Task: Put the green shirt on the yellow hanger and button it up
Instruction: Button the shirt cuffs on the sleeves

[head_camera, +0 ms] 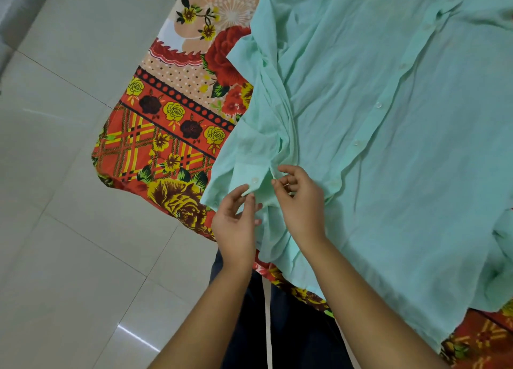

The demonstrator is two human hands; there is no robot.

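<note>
The pale green shirt (388,118) lies spread out on a flowered bed sheet, its front placket with white buttons (378,105) running up to the right. One sleeve is folded down over the bed's near edge, ending in a cuff (249,178) with a white button. My left hand (236,224) pinches the corner of that cuff between thumb and fingers. My right hand (299,202) pinches the other side of the cuff opening, a few centimetres from the left. The yellow hanger is not visible.
The bed sheet (172,135) is red and orange with yellow roses; its corner hangs toward the white tiled floor (69,202) on the left. Dark trousers (291,327) show below my forearms at the bed's edge.
</note>
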